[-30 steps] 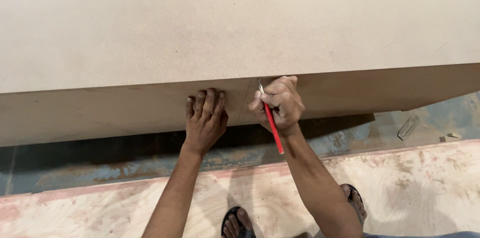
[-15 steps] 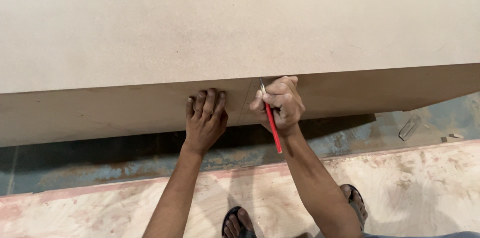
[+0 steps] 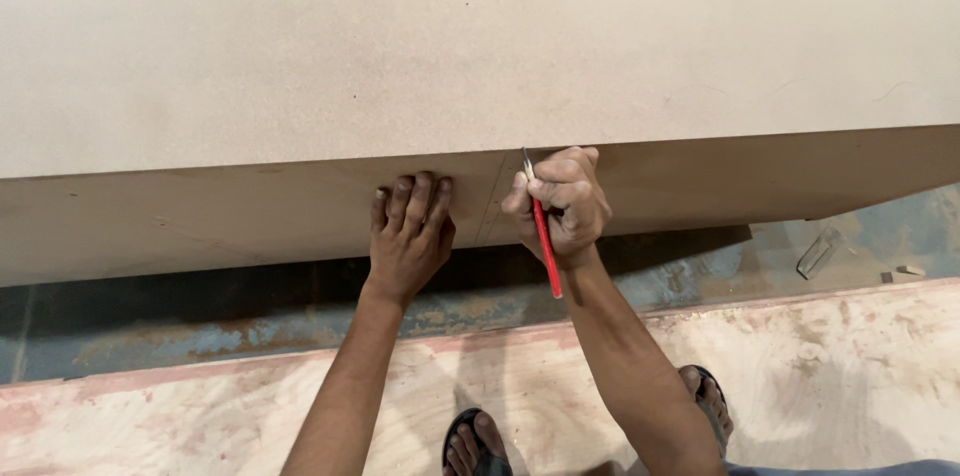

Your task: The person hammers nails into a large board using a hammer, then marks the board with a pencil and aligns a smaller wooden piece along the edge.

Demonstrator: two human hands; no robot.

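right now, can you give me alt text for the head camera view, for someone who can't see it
Seen from above, a right hand holds a red pencil with its tip at the top of a board's front face, while the left hand lies flat on that face beside it. Sandalled feet stand on a pale floor sheet below.

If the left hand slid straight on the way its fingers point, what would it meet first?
Probably the lip of the pale upper board: the left hand lies flat on the brown lower board, fingers aimed at that edge.
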